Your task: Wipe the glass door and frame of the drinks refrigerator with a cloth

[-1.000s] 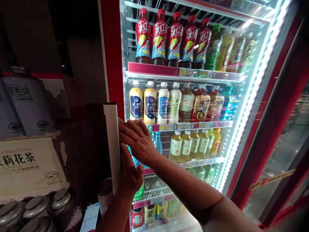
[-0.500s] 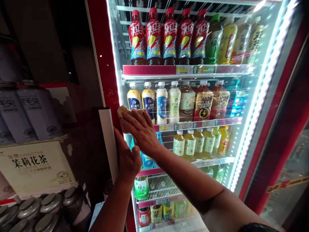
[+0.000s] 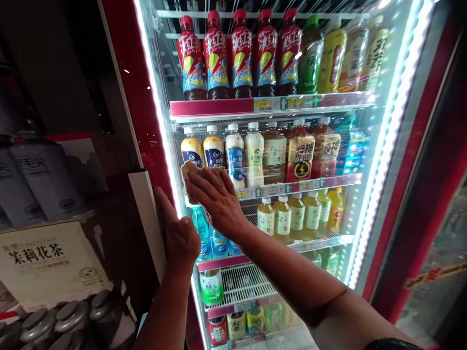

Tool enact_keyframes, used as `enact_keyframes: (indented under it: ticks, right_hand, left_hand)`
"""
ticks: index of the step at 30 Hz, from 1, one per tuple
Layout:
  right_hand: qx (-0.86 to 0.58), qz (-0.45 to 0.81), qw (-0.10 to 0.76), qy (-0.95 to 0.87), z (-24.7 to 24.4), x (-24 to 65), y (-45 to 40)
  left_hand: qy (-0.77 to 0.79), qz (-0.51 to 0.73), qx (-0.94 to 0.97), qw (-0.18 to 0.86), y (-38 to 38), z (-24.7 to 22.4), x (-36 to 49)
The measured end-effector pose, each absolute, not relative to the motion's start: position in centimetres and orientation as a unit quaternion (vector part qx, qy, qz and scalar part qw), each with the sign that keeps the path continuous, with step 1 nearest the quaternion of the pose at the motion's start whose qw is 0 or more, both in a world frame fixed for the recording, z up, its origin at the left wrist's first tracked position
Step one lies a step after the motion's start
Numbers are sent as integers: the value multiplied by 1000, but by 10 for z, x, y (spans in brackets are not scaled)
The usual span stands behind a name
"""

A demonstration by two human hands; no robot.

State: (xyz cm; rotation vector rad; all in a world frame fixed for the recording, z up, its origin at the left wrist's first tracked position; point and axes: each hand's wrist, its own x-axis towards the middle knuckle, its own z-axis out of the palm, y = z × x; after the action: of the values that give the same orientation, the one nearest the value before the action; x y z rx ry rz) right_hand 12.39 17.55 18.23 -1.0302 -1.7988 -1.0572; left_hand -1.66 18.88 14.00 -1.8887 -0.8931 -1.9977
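My right hand (image 3: 219,199) lies flat, fingers stretched, over a light brown cloth (image 3: 190,179) and presses it on the glass door of a lit drinks cooler. Behind the cloth stand bottles with white caps (image 3: 214,146) on the second shelf. Lower and to the left, my left hand (image 3: 180,236) rests beside the white door handle (image 3: 144,209), at the door's red left edge (image 3: 146,121). Its thumb stands apart and its other fingers point up, partly dark. Nothing shows in the left hand.
Left of the cooler are purple-grey containers (image 3: 51,175), a box with Chinese lettering (image 3: 54,262) and dark lidded containers (image 3: 69,316). Red-capped bottles (image 3: 242,58) line the top shelf. A red frame (image 3: 412,253) stands at the right.
The cooler and its handle have shifted left in view. The right hand and cloth now lie farther right on the glass. My left hand has stayed by the handle, slightly lower.
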Motion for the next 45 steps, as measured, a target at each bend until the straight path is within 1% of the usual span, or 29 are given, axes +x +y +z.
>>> enact_keyframes:
  ticks: [5,8,12,15,18,22,24,27,28,32,35,37,41,45]
  right_hand:
    - [-391,-432,383,-717,164,133,171]
    - [-382,-440,370,-724,162,140,168]
    - [-403,-439,393,-701,173,150,167]
    - [-408,-443,412,-684,172,153,166]
    - [-401,-437,410,-693,163,154,165]
    - [-393,-432,390,-712,163,157,164]
    - [-396,-433,387,-711,170,160,164]
    - [-413,-425,391,-705,177,163,163]
    - [-417,-419,391,-705,176,163,163]
    - [-403,-410,383,-723,157,162,160]
    - [-379,-413,375,-738,146,160,160]
    - [-374,-412,374,-742,150,159,162]
    - [-380,-406,381,-739,167,157,167]
    - [-377,-406,380,-740,163,156,165]
  left_hand:
    - [-348,-646,-658,170,192,141,-15]
    - [-388,-615,-653,212,193,139,-12]
    - [-432,-576,-650,243,194,136,-8]
    - [-438,-564,-652,255,196,134,-7]
    - [-425,-567,-654,264,193,134,-6]
    - [-349,-578,-687,267,168,144,-4]
    - [-321,-585,-676,314,152,154,-8]
    - [-318,-589,-628,398,139,172,-26]
    - [-328,-595,-612,404,140,178,-34]
    - [-416,-563,-597,392,155,188,-56]
    - [-514,-570,-574,287,164,188,-54]
    - [-552,-570,-558,243,163,187,-48]
    - [-587,-550,-546,232,157,186,-41]
    - [-585,-552,-544,239,157,186,-42]
